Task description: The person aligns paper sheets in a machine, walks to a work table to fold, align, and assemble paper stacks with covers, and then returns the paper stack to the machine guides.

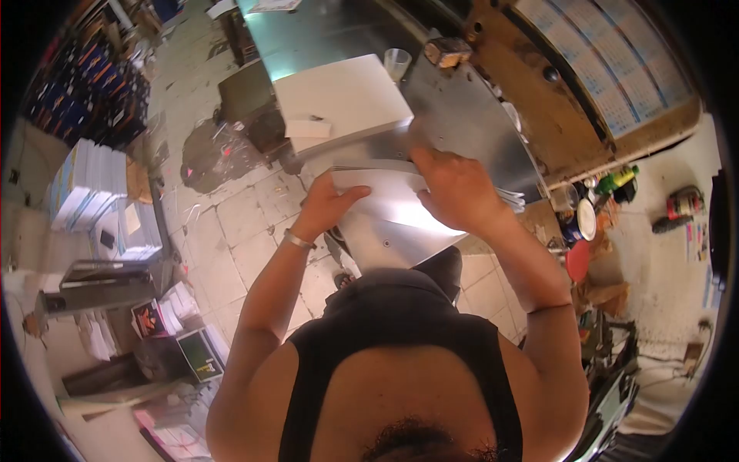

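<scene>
On the metal desk (473,112), beyond the near sheets and slightly to their left, a thick stack of paper (342,92) is laid. The thin bundle of white sheets (390,192) is held over the desk's near edge, directly between the hands, its long axis running roughly crosswise, with neither hand clearly nearer. Its left end is pinched by the left hand (323,204), thumb on top; the right hand (466,189) is laid palm-down, partly curled, at the other end, its grip unclear.
</scene>
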Available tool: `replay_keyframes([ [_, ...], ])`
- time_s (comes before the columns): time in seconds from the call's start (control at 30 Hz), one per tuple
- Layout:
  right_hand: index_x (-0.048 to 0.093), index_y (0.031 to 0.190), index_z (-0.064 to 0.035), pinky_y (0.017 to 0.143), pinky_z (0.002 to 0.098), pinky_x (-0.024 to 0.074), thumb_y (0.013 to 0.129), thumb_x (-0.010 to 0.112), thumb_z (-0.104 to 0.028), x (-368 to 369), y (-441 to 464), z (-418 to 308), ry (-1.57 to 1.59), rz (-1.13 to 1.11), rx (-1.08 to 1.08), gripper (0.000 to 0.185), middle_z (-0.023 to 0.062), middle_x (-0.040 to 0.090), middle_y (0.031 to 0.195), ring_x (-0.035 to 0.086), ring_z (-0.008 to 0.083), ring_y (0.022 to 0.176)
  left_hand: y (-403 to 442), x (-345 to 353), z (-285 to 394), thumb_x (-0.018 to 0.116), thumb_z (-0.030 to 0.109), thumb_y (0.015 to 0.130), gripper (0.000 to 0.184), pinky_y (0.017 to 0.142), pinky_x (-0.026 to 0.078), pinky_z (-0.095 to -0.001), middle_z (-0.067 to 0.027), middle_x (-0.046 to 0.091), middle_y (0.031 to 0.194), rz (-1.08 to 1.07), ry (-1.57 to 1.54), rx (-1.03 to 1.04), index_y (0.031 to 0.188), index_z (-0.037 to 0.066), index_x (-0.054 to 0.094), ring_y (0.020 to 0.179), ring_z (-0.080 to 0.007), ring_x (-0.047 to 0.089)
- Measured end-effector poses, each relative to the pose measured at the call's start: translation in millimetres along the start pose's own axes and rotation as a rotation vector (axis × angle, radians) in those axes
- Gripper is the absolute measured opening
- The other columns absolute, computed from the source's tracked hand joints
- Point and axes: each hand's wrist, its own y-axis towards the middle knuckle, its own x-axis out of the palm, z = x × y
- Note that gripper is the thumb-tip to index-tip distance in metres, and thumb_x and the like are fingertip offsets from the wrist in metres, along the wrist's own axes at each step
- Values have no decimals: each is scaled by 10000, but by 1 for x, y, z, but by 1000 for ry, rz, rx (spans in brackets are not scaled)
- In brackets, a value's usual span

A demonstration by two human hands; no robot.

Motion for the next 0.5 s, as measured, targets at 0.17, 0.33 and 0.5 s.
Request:
replay_keyframes([
  [0.17,609,1193,-76,806,538,542,891,715,-172,1,-7,1,20,24,-115,334,222,720,931,701,425,940,-1,0,-8,805,163,928,484,956,558,-357,-135,713,1241,-21,-115,-8,1331,-15,604,1092,-195,694],
  [0.33,640,1150,-47,821,548,525,841,755,-202,3,-3,11,32,11,-143,364,222,710,915,679,445,902,1,-4,-51,911,248,804,929,1212,352,-447,-251,489,1511,193,308,187,1534,-15,400,1459,-346,451],
  [0.5,636,1065,-42,755,546,519,841,778,-157,-14,-13,11,145,159,-202,289,216,688,815,685,434,833,-27,9,-62,890,174,811,1230,1260,254,-430,-222,240,1668,485,-175,144,1649,29,2,1528,-352,323],
])
